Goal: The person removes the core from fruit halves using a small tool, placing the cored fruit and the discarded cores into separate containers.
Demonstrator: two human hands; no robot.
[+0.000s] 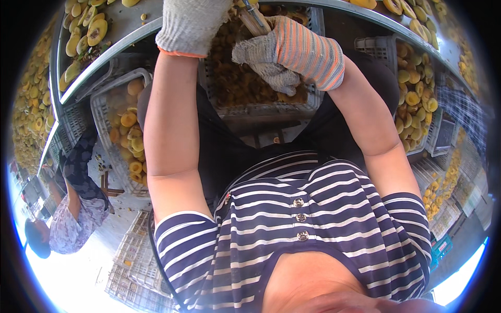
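Note:
My left hand (195, 25), in a pale knitted glove with an orange cuff edge, reaches to the top edge of the view, its fingertips cut off or hidden. My right hand (283, 53), in a grey and orange striped glove, is closed around a wooden handle (254, 19) with a metal part along its upper end. A bit of yellow fruit lies at the handle's top, by my left hand. Below both hands, between my knees, stands a plastic crate (262, 111) holding brownish-yellow fruit scraps (242, 88).
A metal-edged table (129, 39) bears halved yellow fruit (97, 31). Crates of fruit stand left (98, 117) and right (424, 146) of my legs. A person (76, 223) is at the far left, near stacked crates (133, 258).

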